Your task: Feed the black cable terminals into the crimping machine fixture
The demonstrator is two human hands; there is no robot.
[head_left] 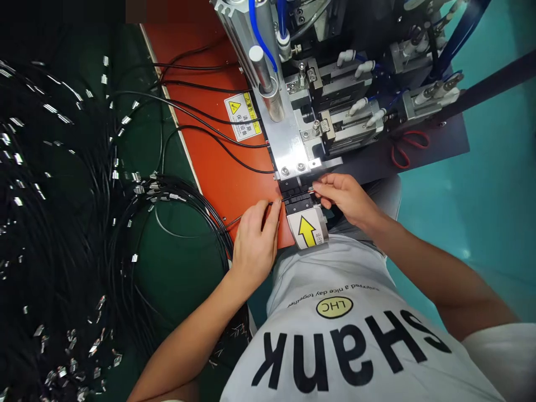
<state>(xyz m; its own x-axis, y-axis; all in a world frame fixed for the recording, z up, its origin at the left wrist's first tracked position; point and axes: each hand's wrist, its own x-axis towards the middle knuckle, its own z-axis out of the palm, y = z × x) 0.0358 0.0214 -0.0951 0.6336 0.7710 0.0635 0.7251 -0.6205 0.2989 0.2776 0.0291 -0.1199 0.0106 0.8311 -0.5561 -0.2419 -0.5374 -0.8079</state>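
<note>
Through the head camera, I have my left hand (257, 237) pinching a black cable (296, 195) that lies across the black block (300, 206), my right hand (345, 196) grasping its end just beside.

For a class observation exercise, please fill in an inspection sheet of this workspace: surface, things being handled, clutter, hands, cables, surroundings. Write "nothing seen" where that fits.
Surface: flat orange-red panel, with a dark green work surface at its left.
Things handled: thin black cable, laid across a black grooved block.
Clutter: red looped handles, probably scissors, on the black base plate.
Hands: left hand holds the cable left of the block; right hand pinches it on the other side.
Cables: coiled black cables with silver ends on the green surface; bright blue tubing above.
Surroundings: silver-and-black metal machine ahead; teal floor at right.
</note>
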